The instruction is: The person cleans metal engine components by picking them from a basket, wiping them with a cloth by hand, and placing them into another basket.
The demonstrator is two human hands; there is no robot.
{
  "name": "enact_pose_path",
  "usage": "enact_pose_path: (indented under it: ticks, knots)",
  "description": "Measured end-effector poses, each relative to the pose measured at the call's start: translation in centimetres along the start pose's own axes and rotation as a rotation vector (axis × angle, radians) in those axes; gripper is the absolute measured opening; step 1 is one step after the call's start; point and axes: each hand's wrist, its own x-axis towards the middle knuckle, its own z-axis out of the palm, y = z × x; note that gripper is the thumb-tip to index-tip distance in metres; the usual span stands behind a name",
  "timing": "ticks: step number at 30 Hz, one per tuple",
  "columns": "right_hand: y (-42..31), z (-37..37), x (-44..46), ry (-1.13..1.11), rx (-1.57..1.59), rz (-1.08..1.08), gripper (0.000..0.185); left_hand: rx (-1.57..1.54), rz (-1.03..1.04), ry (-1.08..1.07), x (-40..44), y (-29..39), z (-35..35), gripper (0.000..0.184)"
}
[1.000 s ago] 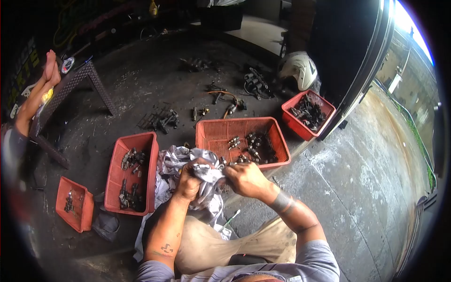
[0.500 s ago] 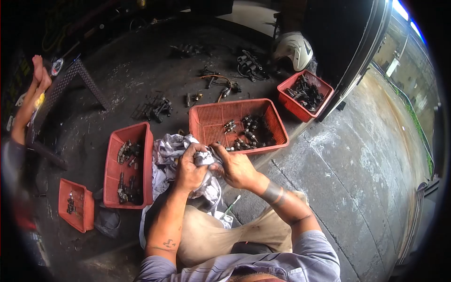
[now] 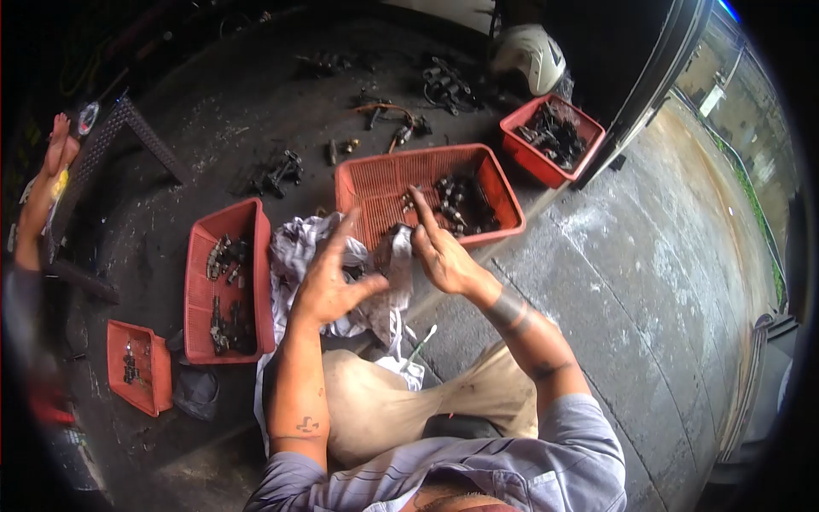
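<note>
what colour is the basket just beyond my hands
The basket is red, seen best in the head view.

At centre, the rag [image 3: 394, 277] is showing creased, matt cloth — the large basket [image 3: 371, 183] slotted plastic, its parts [image 3: 463, 200] dark metal; upper right, the helmet [image 3: 536, 60] is looking smooth — at right, concrete [image 3: 614, 273] is looking rough.

Grey-smudged white cloth [image 3: 393, 275], red basket [image 3: 375, 183]
</note>
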Motion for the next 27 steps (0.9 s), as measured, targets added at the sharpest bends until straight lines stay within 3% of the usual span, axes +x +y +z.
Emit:
enact_pose_path:
  ticks: [1,2,3,5,7,8,9,10,11,13,15,16,17,19,20,23,24,27]
  knots:
    - [0.8,0.6,0.3,0.002,0.018,-0.083,0.073,-0.207,-0.003,-0.095,0.2,1.2,0.6,0.082]
    - [0.5,0.8,0.4,-0.015,0.004,-0.122,0.073,-0.163,-0.035,-0.087,0.4,1.5,1.0,0.071]
    - [-0.4,1.0,0.2,-0.036,-0.01,-0.16,0.074,-0.101,-0.133,-0.071,0.4,0.3,1.0,0.047]
    - [-1.4,0.6,0.0,-0.036,-0.038,-0.1,0.074,-0.273,-0.243,0.125,0.2,-1.6,-0.2,0.02]
    - [-0.4,0.8,0.3,0.12,-0.063,-0.131,0.072,-0.267,-0.235,0.361,0.0,-2.8,-3.3,0.007]
    - [0.2,0.6,0.6,0.178,-0.09,-0.145,0.072,-0.288,-0.223,0.359,-0.3,-3.0,-4.5,0.007]
    - [0.1,0.1,0.4,0.093,-0.042,-0.031,0.073,-0.308,-0.211,0.358,-0.7,-3.0,-5.2,0.006]
    - [0.6,0.6,0.4,0.054,-0.061,-0.046,0.073,-0.352,-0.081,0.338,-0.7,-3.0,-4.2,0.01]
    - [1.1,1.2,0.5,0.013,-0.082,-0.063,0.072,-0.496,-0.148,0.224,-0.8,-0.4,-3.3,0.02]
    - [0.2,2.8,0.5,-0.096,-0.075,-0.096,0.074,-0.437,-0.217,0.062,-0.9,0.6,-0.6,0.026]
    - [-1.7,3.4,0.4,-0.147,-0.143,-0.06,0.075,-0.19,-0.072,-0.114,-0.4,-0.3,-0.2,0.03]
    - [-1.8,3.5,0.6,-0.128,-0.121,-0.04,0.071,-0.304,-0.129,-0.116,-0.6,0.3,-0.8,0.029]
    - [-1.6,3.6,0.8,-0.129,-0.122,-0.031,0.071,-0.205,-0.062,-0.071,-0.7,-1.3,-1.6,0.027]
    - [-1.0,3.5,1.6,0.091,-0.069,-0.035,0.061,-0.452,-0.163,0.104,-1.0,-2.8,-3.2,0.026]
    - [-1.7,3.1,1.8,0.126,-0.098,0.02,0.049,-0.478,-0.134,0.092,-1.1,-3.1,-3.8,0.026]
    - [-1.3,4.2,2.3,0.115,-0.115,-0.069,0.038,-0.381,-0.086,0.177,-1.2,-3.1,-2.9,0.026]
    - [-1.4,4.5,2.3,0.064,0.021,-0.11,0.034,-0.344,-0.107,0.155,-1.4,-3.4,-2.8,0.026]
    - [-1.9,5.4,1.9,0.0,-0.112,-0.207,0.035,-0.377,-0.104,0.155,-1.8,-3.3,-2.1,0.026]
